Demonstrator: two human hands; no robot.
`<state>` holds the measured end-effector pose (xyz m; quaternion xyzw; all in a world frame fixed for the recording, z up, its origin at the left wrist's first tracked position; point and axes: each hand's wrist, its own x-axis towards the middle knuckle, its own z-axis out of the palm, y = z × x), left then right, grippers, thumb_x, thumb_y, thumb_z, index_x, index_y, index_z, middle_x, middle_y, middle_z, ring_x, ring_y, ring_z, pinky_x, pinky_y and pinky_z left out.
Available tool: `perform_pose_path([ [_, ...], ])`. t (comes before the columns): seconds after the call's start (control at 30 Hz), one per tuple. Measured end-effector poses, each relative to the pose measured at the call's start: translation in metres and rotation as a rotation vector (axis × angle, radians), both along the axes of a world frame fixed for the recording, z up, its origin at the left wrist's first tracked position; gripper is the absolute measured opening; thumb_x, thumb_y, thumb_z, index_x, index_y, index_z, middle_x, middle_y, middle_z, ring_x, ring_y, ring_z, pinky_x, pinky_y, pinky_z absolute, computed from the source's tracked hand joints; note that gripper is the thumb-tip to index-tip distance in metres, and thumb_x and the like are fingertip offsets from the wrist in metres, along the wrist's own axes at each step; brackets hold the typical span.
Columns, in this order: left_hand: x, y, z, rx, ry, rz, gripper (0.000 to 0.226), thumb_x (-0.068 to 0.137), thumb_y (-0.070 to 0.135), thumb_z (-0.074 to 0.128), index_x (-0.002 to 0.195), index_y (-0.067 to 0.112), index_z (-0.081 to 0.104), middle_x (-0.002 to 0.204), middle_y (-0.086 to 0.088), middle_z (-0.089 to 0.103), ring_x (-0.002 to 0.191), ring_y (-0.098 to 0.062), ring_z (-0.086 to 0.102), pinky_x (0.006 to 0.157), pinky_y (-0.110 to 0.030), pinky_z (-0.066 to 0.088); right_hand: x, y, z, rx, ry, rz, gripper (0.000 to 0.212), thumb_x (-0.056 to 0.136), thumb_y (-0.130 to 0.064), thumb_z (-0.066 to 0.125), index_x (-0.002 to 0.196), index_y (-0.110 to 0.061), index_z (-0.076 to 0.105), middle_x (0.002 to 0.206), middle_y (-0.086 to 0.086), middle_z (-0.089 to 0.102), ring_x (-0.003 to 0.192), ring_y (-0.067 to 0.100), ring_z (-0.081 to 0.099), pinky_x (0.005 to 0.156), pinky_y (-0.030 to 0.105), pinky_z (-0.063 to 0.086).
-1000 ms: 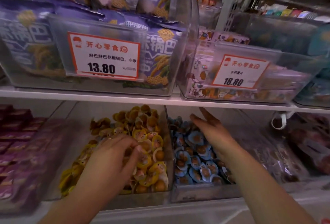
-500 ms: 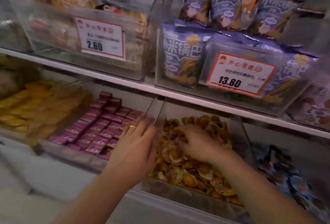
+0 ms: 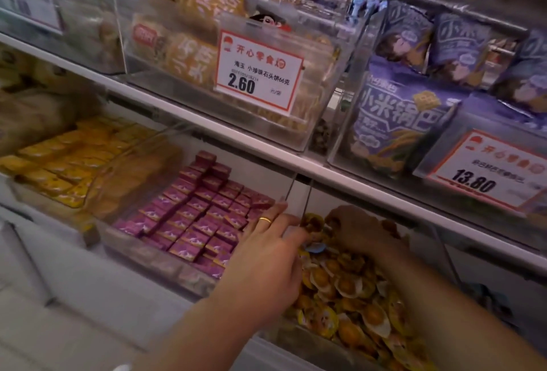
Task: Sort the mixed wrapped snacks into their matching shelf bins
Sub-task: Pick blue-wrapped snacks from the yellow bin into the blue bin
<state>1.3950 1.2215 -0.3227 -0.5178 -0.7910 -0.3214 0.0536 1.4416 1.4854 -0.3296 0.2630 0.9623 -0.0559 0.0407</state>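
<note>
Shelf bin (image 3: 302,338), hands among orange snacks (image 3: 349,287)

1 head-worn view, angled forward and down. It sits close to the lower shelf bins (image 3: 165,264), tilted leftward.

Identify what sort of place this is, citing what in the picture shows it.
Most likely a snack shop's self-service aisle: white shelves carry clear plastic bins, printed price tags reading 2.60 and 13.80 hang on them, and each bin holds one kind, such as purple wrapped snacks.
</note>
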Motion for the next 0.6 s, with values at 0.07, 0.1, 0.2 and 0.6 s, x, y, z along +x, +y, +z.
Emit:
perform_pose_path([
  [0.07, 0.002, 0.001, 0.000, -0.008, 0.014, 0.011, 0.041, 0.084, 0.025, 0.042, 0.120, 0.032, 0.060, 0.138, 0.010, 0.048, 0.148, -0.015, 0.018, 0.113, -0.045, 0.034, -0.005, -0.006, -0.011, 0.097, -0.135, 0.097, 0.027, 0.096, -0.040, 0.047, 0.112, -0.027, 0.064, 0.108, 0.001, 0.061, 0.114, 0.023, 0.047, 0.075, 0.032, 0.040],
  [0.1, 0.004, 0.002, 0.000, -0.012, 0.024, 0.016, 0.041, 0.084, 0.024, 0.042, 0.119, 0.032, 0.060, 0.138, 0.010, 0.048, 0.148, -0.016, 0.018, 0.113, -0.045, 0.034, -0.005, -0.007, -0.015, 0.170, -0.197, 0.140, 0.030, 0.097, -0.040, 0.046, 0.120, -0.028, 0.061, 0.115, 0.002, 0.062, 0.120, 0.025, 0.043, 0.084, 0.036, 0.041],
  [0.2, 0.006, 0.004, -0.001, -0.009, 0.032, 0.029, 0.037, 0.085, 0.020, 0.048, 0.118, 0.030, 0.062, 0.138, 0.007, 0.048, 0.148, -0.017, 0.018, 0.113, -0.046, 0.036, 0.000, -0.013, -0.019, 0.294, -0.322, 0.130, 0.047, 0.098, -0.044, 0.043, 0.141, -0.027, 0.045, 0.138, 0.004, 0.054, 0.130, 0.030, 0.036, 0.103, 0.046, 0.033],
  [0.6, 0.005, 0.006, -0.005, 0.039, 0.017, 0.022, 0.031, 0.085, 0.011, 0.055, 0.109, 0.027, 0.066, 0.133, 0.000, 0.054, 0.147, -0.023, 0.025, 0.107, -0.050, 0.041, -0.025, -0.031, -0.022, -0.147, -0.186, -0.101, 0.046, 0.090, -0.046, 0.044, 0.124, -0.023, 0.065, 0.128, 0.007, 0.065, 0.109, 0.023, 0.062, 0.094, 0.036, 0.051],
])
